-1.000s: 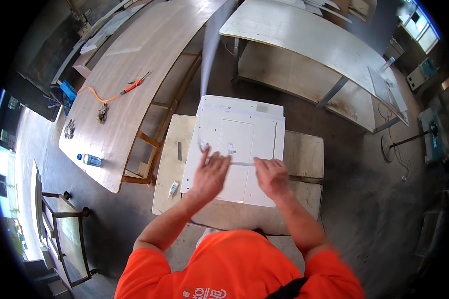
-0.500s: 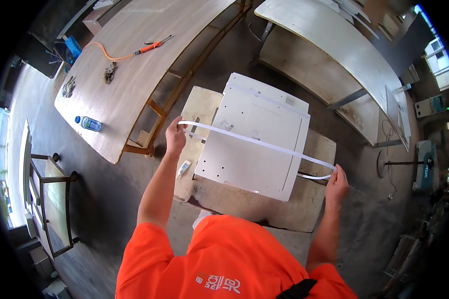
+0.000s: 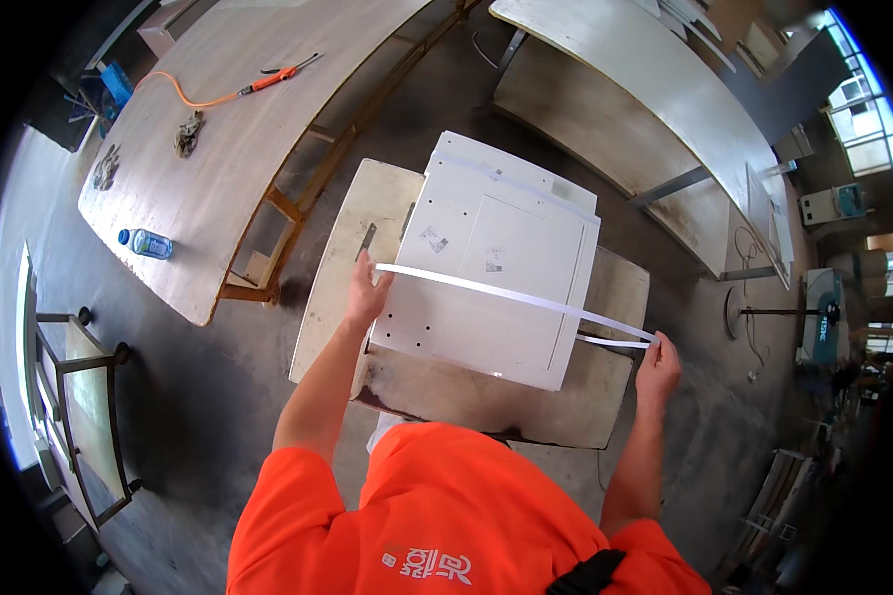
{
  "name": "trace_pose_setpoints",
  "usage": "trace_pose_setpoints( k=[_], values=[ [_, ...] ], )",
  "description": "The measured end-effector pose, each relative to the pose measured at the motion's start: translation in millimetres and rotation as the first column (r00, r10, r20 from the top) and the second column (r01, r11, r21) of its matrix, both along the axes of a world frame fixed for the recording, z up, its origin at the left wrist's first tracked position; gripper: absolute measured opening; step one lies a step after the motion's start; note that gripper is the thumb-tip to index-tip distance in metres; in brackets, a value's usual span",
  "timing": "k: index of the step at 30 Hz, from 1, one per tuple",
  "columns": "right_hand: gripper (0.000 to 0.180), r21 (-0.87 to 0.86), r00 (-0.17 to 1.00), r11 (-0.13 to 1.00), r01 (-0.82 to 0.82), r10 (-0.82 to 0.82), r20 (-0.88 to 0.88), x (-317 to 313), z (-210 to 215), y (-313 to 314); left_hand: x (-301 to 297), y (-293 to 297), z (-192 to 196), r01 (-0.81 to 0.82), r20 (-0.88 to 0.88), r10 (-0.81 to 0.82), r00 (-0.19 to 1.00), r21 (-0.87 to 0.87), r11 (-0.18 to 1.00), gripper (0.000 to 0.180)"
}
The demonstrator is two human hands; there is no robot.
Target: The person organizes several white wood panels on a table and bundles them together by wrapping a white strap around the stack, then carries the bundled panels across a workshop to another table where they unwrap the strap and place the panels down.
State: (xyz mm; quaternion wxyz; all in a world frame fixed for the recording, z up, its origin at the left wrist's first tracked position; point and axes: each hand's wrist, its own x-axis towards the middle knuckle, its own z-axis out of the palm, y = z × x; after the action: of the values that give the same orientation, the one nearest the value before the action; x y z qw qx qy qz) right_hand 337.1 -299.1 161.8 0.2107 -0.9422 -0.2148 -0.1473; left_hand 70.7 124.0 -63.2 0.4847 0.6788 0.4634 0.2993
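A flat-packed stack of white panels (image 3: 541, 243) with small dark holes and printed labels lies tilted on a low, worn work table (image 3: 486, 407). A narrow white strap (image 3: 486, 288) stretches across its near part. At the stack's left edge, my left hand (image 3: 369, 290) has the strap between thumb and fingers. Beyond the right edge, my right hand (image 3: 659, 371) pinches the strap where it doubles back in a loop towards the stack's side. A second white band (image 3: 511, 181) runs across the far part of the stack.
On a long table (image 3: 238, 149) to the left lie an orange air gun (image 3: 273, 79) with its hose, crumpled gloves (image 3: 189, 134) and a bottle (image 3: 147, 243). Another table (image 3: 655, 94) stands far right. A wheeled frame (image 3: 91, 412) stands at left, a pedestal fan (image 3: 784, 311) at right.
My left hand has moved inward to the stack's edge with the strap. My right hand still holds its end. The white tube at left is now out of sight. The whole view has shifted slightly.
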Motion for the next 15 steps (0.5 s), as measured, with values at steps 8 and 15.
trace_pose_setpoints(
  k=[8, 15],
  values=[
    [0.034, -0.038, 0.749, 0.98, 0.197, -0.175, -0.639, -12.6, -110.6, -23.1, -5.4, -61.5, 47.7, 0.083, -0.473, -0.108, 0.874, -0.075, 0.994, 0.06],
    [0.052, 0.158, 0.533, 0.966, 0.205, 0.026, -0.846, -71.4, -166.1, 19.7, -6.6, -69.3, 42.2, 0.053, -0.489, -0.026, 0.872, 0.04, 0.998, 0.057]
  ],
)
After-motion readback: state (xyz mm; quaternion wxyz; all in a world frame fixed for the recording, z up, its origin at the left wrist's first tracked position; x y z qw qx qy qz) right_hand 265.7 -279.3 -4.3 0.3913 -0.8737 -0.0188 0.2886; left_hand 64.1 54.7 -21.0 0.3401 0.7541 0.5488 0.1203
